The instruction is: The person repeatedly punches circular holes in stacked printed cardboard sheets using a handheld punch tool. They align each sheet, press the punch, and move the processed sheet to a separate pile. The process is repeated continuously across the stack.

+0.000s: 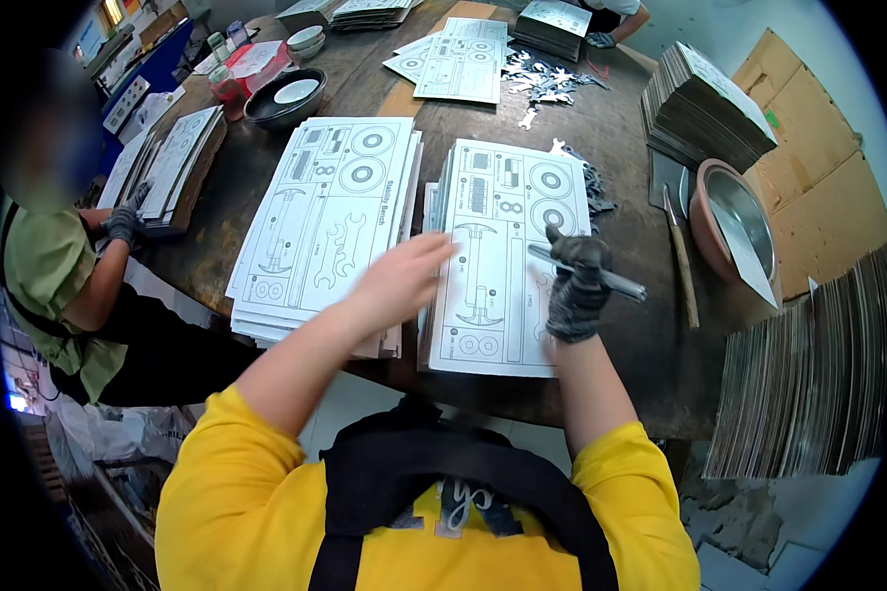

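Observation:
My bare left hand, a little blurred, reaches with stretched fingers to the left edge of the right-hand stack of printed sheets. The top sheet is white with black outlines of a hammer, washers and other parts. In a dark grey glove, my right hand is closed around a slim silver-grey tool, whose exact kind I cannot make out. This hand is over the right side of the same stack. Left of it lies another stack of similar printed sheets, with wrench outlines, its edges uneven.
Small dark wrench-shaped pieces lie scattered beyond the stacks. To the right are a wooden-handled tool, a pinkish basin and tall board stacks. A gloved co-worker handles sheets at left; another person's hand shows far back.

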{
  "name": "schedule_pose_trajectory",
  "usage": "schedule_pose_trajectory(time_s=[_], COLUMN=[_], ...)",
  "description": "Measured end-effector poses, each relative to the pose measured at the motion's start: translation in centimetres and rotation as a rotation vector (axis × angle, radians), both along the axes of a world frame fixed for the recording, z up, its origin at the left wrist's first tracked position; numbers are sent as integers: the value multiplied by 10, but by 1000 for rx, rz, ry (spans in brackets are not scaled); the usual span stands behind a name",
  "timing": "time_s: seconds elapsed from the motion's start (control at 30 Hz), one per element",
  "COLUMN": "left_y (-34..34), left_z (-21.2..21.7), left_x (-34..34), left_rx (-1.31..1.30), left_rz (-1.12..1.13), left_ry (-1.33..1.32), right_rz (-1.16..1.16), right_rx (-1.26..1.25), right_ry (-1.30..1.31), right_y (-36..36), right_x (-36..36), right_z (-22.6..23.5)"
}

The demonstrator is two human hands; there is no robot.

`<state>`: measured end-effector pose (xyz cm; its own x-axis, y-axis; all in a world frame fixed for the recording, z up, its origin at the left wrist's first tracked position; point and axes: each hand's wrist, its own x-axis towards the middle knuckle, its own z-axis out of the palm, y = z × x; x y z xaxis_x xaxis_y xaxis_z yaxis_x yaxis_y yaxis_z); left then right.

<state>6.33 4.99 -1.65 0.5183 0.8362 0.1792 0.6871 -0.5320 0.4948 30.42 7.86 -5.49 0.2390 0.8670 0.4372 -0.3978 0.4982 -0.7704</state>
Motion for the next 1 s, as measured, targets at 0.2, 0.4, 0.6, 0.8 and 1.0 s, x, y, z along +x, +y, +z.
schedule_pose_trajectory(time_s=[0.2, 0.4, 0.6, 0.8, 1.0], left_y=[47, 48, 49, 49, 4], left_z=[-75, -75, -83, -81, -50], left_x=[71, 76, 74, 78, 76], left_rx=[283, 235, 318, 283, 214], left_rz=[63, 75, 90, 95, -142], left_ry=[128, 217, 166, 257, -4], right_rz=[48, 143, 160, 238, -19], right_rx=[68, -93, -427, -145, -193], right_ry=[-33, -177, -443, -462, 25], right_y=[42, 31, -97, -157, -145], right_x=[-19, -14, -20, -14, 7], right_z=[-40, -43, -19, -10, 14])
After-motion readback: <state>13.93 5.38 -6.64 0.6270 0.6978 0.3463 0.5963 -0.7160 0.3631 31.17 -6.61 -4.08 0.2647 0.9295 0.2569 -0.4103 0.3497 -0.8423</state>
